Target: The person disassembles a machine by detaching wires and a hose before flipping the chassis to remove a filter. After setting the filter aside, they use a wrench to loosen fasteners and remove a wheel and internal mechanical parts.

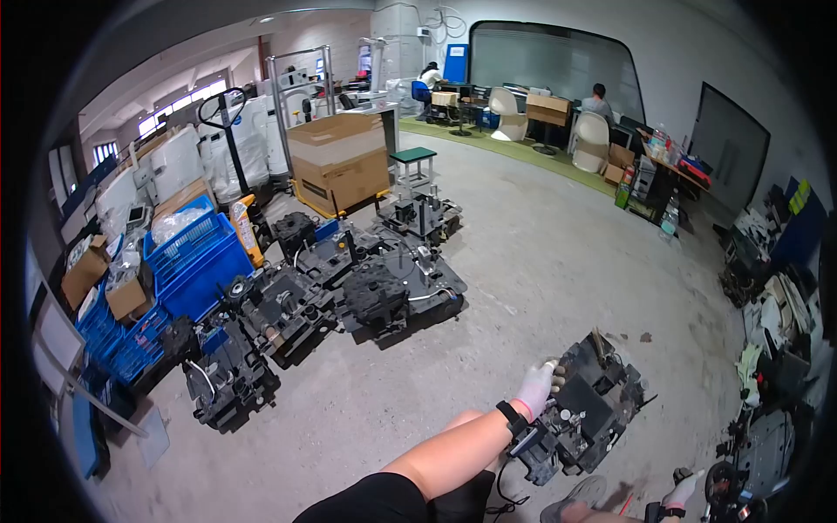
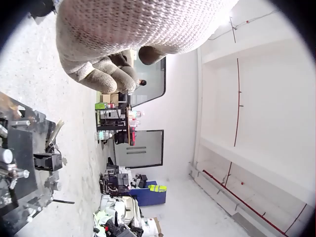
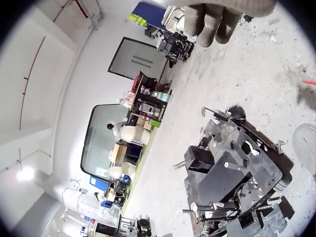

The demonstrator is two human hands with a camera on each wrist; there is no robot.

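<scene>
A black machine chassis (image 1: 591, 405) with exposed metal parts lies on the floor in front of the person. The gloved left hand (image 1: 539, 386) is over its upper left side in the head view. In the left wrist view, that left hand (image 2: 133, 44) has loosely bent fingers, and the chassis (image 2: 22, 163) shows apart from it. Low at the right of the head view, the gloved right hand (image 1: 683, 490) is off to the chassis's side. In the right wrist view, the fingers of the right hand (image 3: 217, 19) hang slightly bent, with nothing visible in them, away from the chassis (image 3: 217, 182).
Several similar black units (image 1: 375, 296) stand on the floor at left, beside blue crates (image 1: 196, 279) and a large cardboard box (image 1: 340, 161). More parts (image 1: 763, 444) are piled along the right. The person's shoe (image 1: 575, 501) is near the chassis. Two people sit at desks far back.
</scene>
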